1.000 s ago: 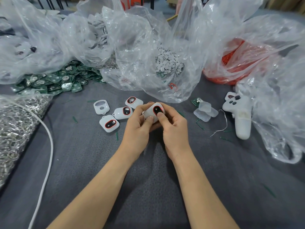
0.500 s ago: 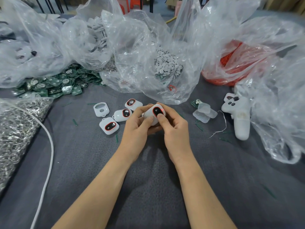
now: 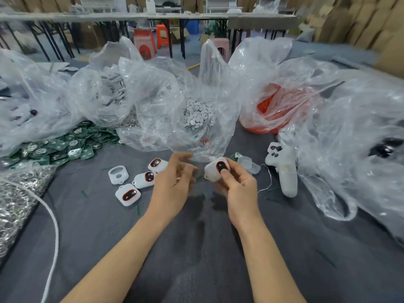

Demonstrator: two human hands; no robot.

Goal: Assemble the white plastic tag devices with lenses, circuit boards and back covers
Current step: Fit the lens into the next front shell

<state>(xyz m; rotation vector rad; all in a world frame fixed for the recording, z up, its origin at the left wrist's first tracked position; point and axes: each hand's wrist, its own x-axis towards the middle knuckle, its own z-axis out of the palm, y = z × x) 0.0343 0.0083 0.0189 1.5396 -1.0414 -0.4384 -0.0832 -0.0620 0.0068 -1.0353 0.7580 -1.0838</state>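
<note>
My right hand [image 3: 238,189] grips a white tag device [image 3: 215,170] with a dark, red-rimmed lens, thumb pressed on the lens. My left hand [image 3: 175,184] hovers just left of it, fingers loosely spread and holding nothing. On the grey cloth to the left lie three lensed tags [image 3: 127,194], [image 3: 145,178], [image 3: 157,164] and one bare white shell [image 3: 118,174]. Green circuit boards [image 3: 59,147] are heaped at the far left. A clear bag holds small white round parts [image 3: 197,115].
Clear back covers [image 3: 248,164] lie right of the held tag beside a white game controller [image 3: 284,169]. A bag of red parts [image 3: 277,110] sits behind. Metal rings in a bag [image 3: 15,200] and a white cable [image 3: 53,226] occupy the left. Crumpled plastic bags [image 3: 349,138] crowd the right.
My left hand has let go of the tag and moved apart to the left, fingers opening. The right hand alone now holds it. The camera has tilted up.
</note>
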